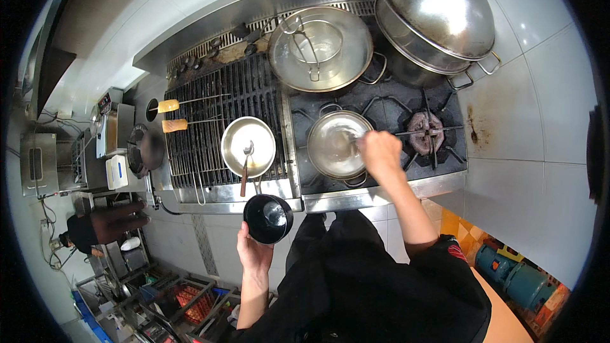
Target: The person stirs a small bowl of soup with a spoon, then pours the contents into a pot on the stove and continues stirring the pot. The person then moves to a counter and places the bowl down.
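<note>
My left hand [255, 247] holds a black bowl [268, 219] in front of the grill's edge. Over the right rim of a steel pot [329, 152] on the stove, my right hand [381, 155] is closed on a utensil, blurred and mostly hidden, that reaches into the pot. The pot seems to hold a cloudy liquid. To its left, a steel saucepan [262, 145] stands on the grill grate with a wooden-handled spoon [244, 171] resting in it. Two skewered pieces of food [168, 105] lie at the grill's left end.
A wide steel pan [281, 64] holding wire strainers stands behind the pot. A large lidded steamer pot [410, 52] is at the back right, near a bare burner [426, 133]. Another person [88, 228] is at the far left. Gas cylinders [524, 286] stand at the lower right.
</note>
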Action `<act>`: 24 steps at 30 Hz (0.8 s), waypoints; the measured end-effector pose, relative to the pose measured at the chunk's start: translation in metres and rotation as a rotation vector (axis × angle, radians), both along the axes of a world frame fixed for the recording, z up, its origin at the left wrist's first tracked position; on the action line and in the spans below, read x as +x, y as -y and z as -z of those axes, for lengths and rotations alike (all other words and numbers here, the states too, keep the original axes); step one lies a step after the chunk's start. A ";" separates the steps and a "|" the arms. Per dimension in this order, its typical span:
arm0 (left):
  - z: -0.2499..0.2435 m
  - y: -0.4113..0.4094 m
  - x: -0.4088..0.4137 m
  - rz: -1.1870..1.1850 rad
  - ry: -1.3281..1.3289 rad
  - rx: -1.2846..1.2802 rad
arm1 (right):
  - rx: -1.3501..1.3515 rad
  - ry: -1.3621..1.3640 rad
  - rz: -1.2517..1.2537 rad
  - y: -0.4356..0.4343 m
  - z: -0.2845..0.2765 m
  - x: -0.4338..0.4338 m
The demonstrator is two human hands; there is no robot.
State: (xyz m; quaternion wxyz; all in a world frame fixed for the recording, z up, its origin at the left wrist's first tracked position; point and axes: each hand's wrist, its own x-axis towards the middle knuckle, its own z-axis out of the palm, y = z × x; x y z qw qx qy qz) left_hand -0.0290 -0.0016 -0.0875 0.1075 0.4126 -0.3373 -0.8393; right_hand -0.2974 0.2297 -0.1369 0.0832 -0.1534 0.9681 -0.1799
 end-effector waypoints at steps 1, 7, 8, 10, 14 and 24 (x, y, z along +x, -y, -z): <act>0.001 0.003 0.000 -0.013 0.013 0.002 | -0.021 -0.015 -0.066 0.009 -0.001 0.004; -0.001 0.005 0.000 0.012 -0.026 -0.031 | 0.024 -0.037 0.079 -0.011 -0.006 -0.004; 0.002 0.004 0.003 0.013 0.001 -0.010 | 0.029 -0.032 0.016 -0.002 0.000 0.001; 0.000 0.003 0.003 -0.004 -0.008 -0.015 | -0.026 -0.025 -0.100 0.009 0.000 0.009; -0.006 0.000 0.003 0.008 -0.095 -0.032 | 0.013 0.015 0.065 -0.018 0.000 -0.002; 0.002 0.000 0.007 -0.042 -0.048 0.070 | 0.017 -0.013 0.046 -0.002 -0.005 -0.007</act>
